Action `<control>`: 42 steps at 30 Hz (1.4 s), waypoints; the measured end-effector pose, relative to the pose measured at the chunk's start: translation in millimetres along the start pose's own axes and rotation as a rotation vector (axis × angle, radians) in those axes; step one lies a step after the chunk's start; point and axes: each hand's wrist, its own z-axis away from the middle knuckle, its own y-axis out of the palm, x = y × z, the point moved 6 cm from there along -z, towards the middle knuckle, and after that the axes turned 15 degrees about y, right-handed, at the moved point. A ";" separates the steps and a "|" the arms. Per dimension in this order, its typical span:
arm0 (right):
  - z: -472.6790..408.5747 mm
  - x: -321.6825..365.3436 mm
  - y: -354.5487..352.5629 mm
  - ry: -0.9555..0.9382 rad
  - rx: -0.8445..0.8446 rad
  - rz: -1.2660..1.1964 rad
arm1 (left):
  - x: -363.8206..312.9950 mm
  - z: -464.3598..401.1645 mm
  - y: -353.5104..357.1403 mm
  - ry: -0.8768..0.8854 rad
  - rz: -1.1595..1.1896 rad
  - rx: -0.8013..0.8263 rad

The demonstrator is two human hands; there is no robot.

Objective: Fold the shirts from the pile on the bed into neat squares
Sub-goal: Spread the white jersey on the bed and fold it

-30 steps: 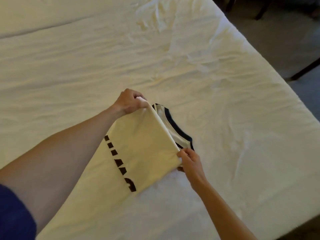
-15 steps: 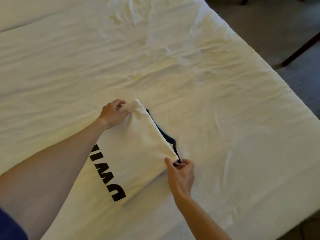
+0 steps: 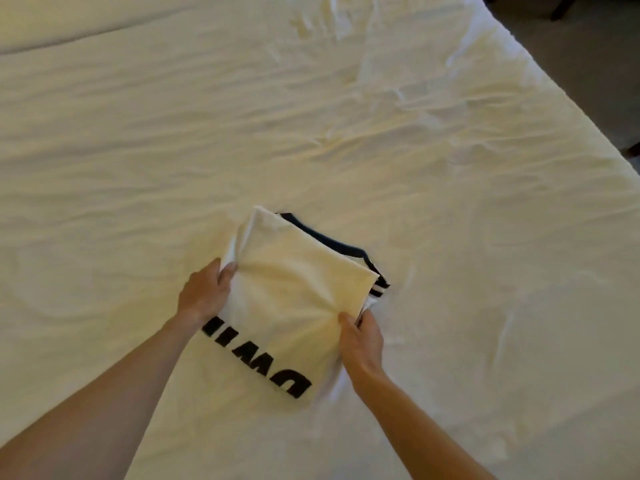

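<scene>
Wrinkled cream bed sheet (image 3: 346, 140), grey floor (image 3: 571, 36), dark furniture leg (image 3: 560, 8)

Bedroom setting. A wide bed (image 3: 346, 133) covered by a wrinkled cream sheet (image 3: 138, 150) filled the view; grey carpeted floor (image 3: 588, 46) and a dark furniture leg (image 3: 559, 10) lay beyond its far corner.

The shirt (image 3: 294, 282) is soft matt cloth, cream, with flat black printed letters and a dark ribbed-looking collar trim — possibly knit. The bed (image 3: 450, 220) wears a matt woven sheet — creased, finely wrinkled, no sheen.
</scene>
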 end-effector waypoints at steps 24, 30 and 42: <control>48.9 -86.7 -46.6 -0.356 -0.326 0.747 | 50.9 226.2 67.5 -0.215 0.421 -0.286; 18.0 -4.8 -7.0 -0.503 -0.335 0.774 | 49.7 162.4 30.9 -0.224 0.319 -0.478; -12.9 72.3 -10.0 -0.619 -0.346 0.941 | 32.8 113.3 19.7 -0.172 0.244 -0.402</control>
